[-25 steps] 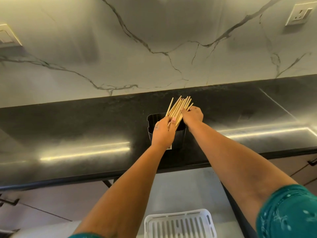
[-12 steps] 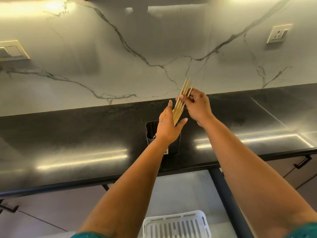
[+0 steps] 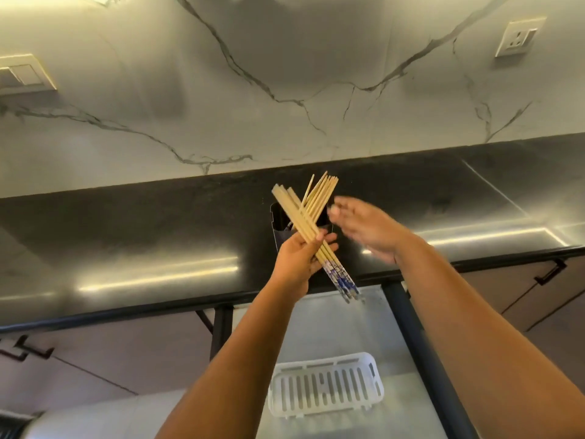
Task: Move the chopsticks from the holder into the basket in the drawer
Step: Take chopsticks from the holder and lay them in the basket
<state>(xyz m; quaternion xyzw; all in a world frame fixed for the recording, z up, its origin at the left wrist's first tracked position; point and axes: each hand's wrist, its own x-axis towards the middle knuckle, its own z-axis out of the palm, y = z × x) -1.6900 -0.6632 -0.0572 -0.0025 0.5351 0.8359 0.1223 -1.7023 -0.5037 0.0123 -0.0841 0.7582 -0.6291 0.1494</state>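
Observation:
My left hand (image 3: 299,255) grips a bundle of pale wooden chopsticks (image 3: 297,213) with blue-patterned ends, held slanted above the counter. More chopsticks (image 3: 321,193) stick up from the dark holder (image 3: 280,223) on the black countertop, just behind that hand. My right hand (image 3: 367,226) hovers blurred to the right of the bundle, its fingers spread and holding nothing. A white slotted basket (image 3: 326,389) lies in the open drawer below.
The black countertop (image 3: 126,232) runs along a marble wall with a socket (image 3: 519,39) at the upper right and a switch plate (image 3: 25,74) at the left. The drawer's dark side rail (image 3: 421,350) runs down to the right of the basket.
The right hand passed chopsticks to the left hand and let go, moving off to the right. The left hand now grips them, slanted and lower.

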